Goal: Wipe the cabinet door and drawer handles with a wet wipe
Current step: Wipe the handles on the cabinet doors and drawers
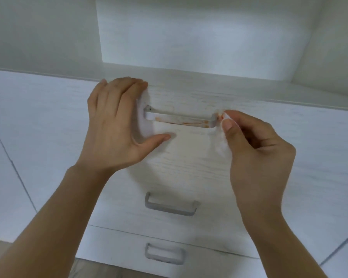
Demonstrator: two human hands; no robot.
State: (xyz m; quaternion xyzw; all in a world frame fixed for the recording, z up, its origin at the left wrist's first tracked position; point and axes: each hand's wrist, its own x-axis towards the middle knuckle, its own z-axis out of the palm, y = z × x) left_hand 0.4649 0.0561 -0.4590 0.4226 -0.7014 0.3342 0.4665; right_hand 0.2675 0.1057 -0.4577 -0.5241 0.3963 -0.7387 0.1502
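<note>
A white wood-grain cabinet (189, 167) fills the view, with an open niche above its top and a strip of wooden floor at the lower left. Three drawer handles sit one below another. The top handle (181, 118), smeared with orange-brown marks, lies between the two hands. The wipe (222, 145), white and hard to tell from the drawer front, hangs at the handle's right end, pinched between the thumb and curled fingers of the right hand (257, 149). Its upper tip touches that end of the handle. The left hand (113, 125) is spread wide, fingers straight along the drawer's upper edge and thumb stretched out below the handle's left end, pressing flat on the drawer front and gripping nothing. Both forearms reach up from the bottom corners, bare. The middle handle (170, 204) and the lowest handle (164, 254) are grey and untouched, well below the hands.
</note>
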